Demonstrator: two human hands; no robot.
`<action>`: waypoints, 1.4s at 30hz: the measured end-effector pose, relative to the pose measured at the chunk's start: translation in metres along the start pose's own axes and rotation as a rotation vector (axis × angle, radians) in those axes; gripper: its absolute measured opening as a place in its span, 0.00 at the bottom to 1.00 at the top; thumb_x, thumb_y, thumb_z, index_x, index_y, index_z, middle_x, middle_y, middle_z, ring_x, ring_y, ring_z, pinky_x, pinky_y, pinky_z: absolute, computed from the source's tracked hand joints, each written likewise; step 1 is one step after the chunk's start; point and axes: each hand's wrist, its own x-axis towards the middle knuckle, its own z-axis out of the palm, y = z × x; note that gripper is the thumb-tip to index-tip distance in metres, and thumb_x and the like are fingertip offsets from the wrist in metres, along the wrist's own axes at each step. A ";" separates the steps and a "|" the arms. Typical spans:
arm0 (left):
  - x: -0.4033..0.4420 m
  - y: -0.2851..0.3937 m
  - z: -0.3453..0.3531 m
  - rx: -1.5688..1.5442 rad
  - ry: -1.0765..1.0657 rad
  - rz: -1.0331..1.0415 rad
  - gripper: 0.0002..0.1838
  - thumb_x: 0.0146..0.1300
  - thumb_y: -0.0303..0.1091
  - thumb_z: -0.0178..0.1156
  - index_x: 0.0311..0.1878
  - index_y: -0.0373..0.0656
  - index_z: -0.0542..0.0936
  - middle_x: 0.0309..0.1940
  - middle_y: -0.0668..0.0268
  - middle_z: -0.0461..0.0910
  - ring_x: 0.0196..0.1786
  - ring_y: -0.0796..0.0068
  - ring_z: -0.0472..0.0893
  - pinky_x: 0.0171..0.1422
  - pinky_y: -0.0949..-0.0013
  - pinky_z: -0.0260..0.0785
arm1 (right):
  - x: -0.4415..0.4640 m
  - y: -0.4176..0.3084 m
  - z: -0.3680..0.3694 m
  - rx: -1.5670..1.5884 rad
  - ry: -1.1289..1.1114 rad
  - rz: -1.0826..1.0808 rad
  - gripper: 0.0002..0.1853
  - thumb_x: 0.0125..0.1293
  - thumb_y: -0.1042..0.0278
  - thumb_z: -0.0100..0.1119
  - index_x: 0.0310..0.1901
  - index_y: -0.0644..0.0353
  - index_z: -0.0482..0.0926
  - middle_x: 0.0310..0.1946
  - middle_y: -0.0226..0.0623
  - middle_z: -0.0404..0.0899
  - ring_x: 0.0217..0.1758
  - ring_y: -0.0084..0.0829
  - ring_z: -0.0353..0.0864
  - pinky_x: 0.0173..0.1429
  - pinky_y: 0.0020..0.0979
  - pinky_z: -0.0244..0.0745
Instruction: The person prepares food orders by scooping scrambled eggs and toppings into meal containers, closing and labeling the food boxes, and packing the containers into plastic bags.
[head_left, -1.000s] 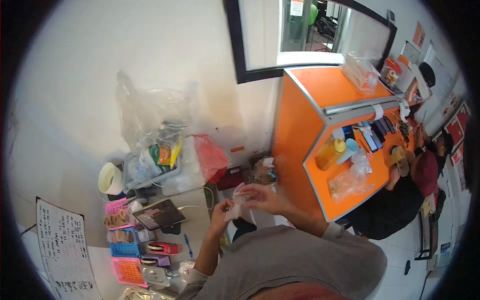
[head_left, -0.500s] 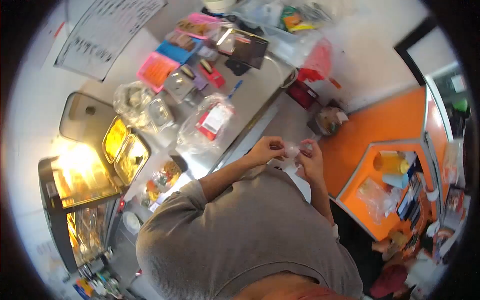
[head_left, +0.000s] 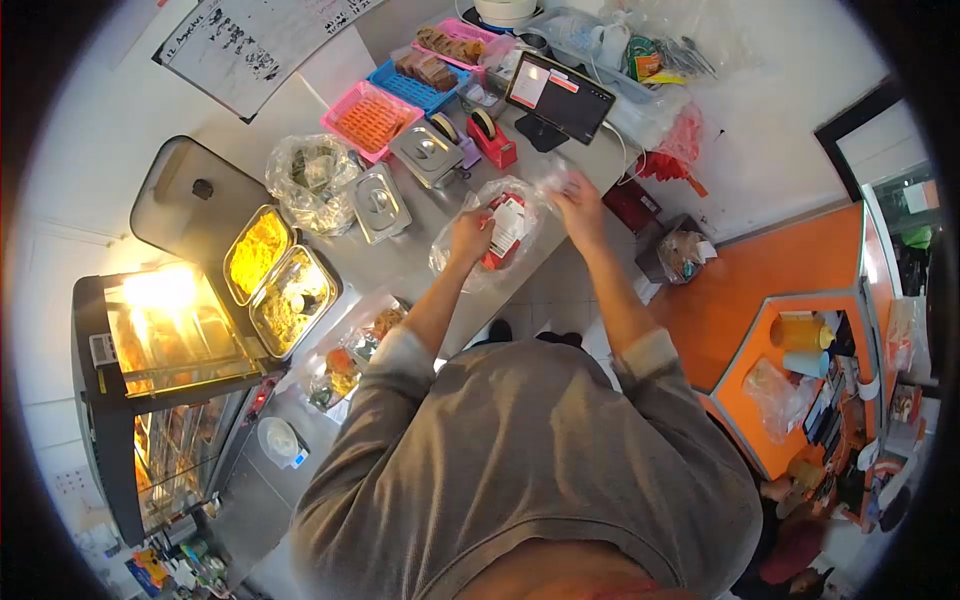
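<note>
On the counter, a clear plastic bag [head_left: 450, 262] lies around a red package [head_left: 516, 246] with a white printed label. My left hand [head_left: 471, 236] is closed at the bag's left side, against the package, and its fingertips are partly hidden. To the right, over the counter's edge, my right hand [head_left: 579, 208] pinches a crumpled piece of clear plastic [head_left: 556, 174], blurred by motion. I cannot tell whether that plastic joins the bag.
Behind the bag stand lidded metal containers [head_left: 381, 204], a red tape dispenser [head_left: 492, 146], a tablet [head_left: 560, 98] and coloured baskets [head_left: 371, 120]. Food trays [head_left: 292, 300] and a lit warming cabinet [head_left: 165, 350] are left. An orange counter [head_left: 770, 262] stands right, with another person lower right.
Both hands have moved forward from near my chest to the counter and come apart. My left hand is now at the bag with the red package. The view has shifted.
</note>
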 end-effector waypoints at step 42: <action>0.028 -0.072 0.019 0.070 -0.209 -0.053 0.14 0.47 0.36 0.69 0.37 0.39 0.84 0.36 0.52 0.83 0.44 0.54 0.82 0.52 0.56 0.72 | -0.005 0.077 0.030 -1.175 -0.431 -0.611 0.16 0.54 0.61 0.63 0.45 0.54 0.78 0.42 0.35 0.78 0.57 0.36 0.70 0.59 0.42 0.64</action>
